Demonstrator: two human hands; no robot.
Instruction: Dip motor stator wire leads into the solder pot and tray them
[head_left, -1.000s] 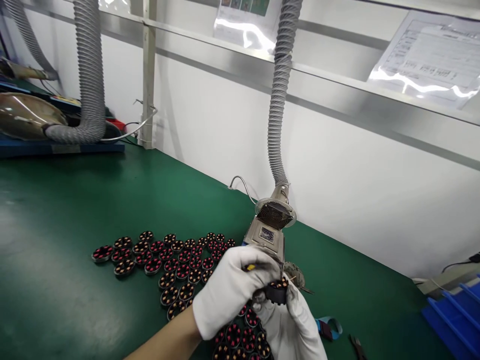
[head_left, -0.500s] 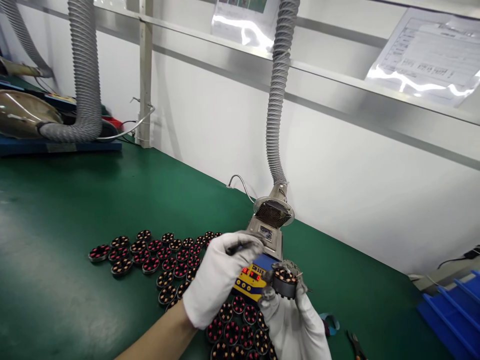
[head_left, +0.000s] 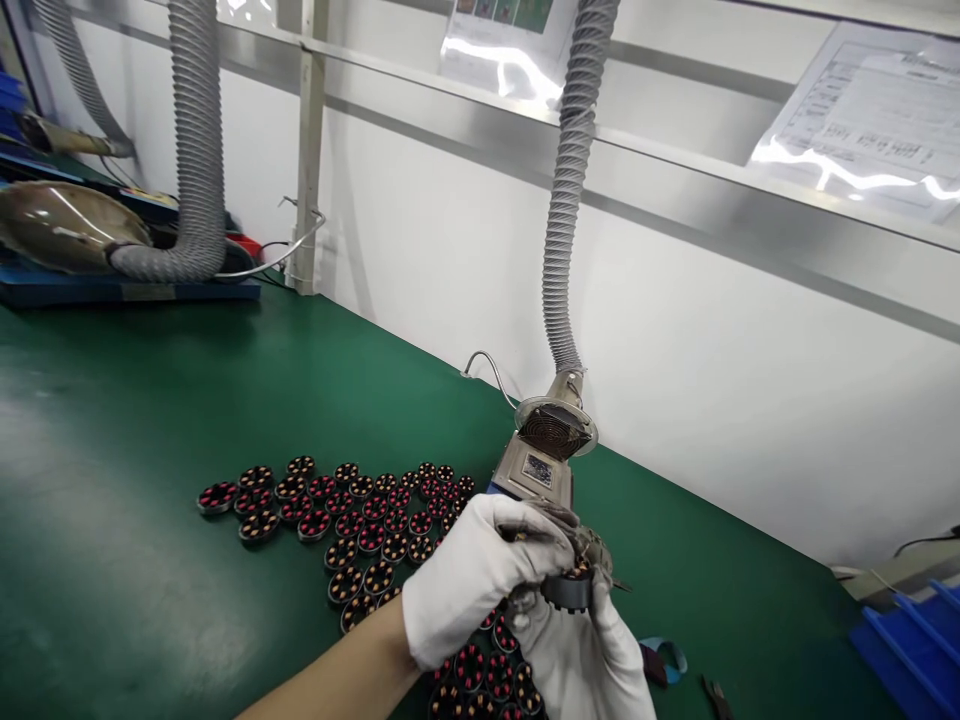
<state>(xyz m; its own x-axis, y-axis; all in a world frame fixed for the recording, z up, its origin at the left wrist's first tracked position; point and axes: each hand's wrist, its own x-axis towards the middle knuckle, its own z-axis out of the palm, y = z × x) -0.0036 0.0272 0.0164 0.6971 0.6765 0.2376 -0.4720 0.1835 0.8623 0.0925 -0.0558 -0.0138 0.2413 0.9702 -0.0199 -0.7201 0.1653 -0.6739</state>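
Note:
My right hand (head_left: 581,640), in a white glove with greyed fingertips, grips a black ring-shaped motor part (head_left: 568,590) with copper-coloured pieces inside. My left hand (head_left: 484,560), gloved the same way, reaches over the top of that part with its fingers pinched together. What lies between the left fingertips, if anything, is hidden. Below and left of my hands, many similar round parts (head_left: 259,526) lie on the green table (head_left: 187,400), some with red pieces inside and some with copper-coloured ones.
Behind my hands stands a metal soldering unit (head_left: 534,470) under a round fume hood (head_left: 556,428) on a grey hose (head_left: 568,220). A blue-green strap (head_left: 673,655) and pliers (head_left: 718,697) lie to the right. Blue bins (head_left: 911,640) stand at the far right.
My left hand has moved right and down, from above the yellow display onto the motor part in my right hand. The camera view has shifted slightly.

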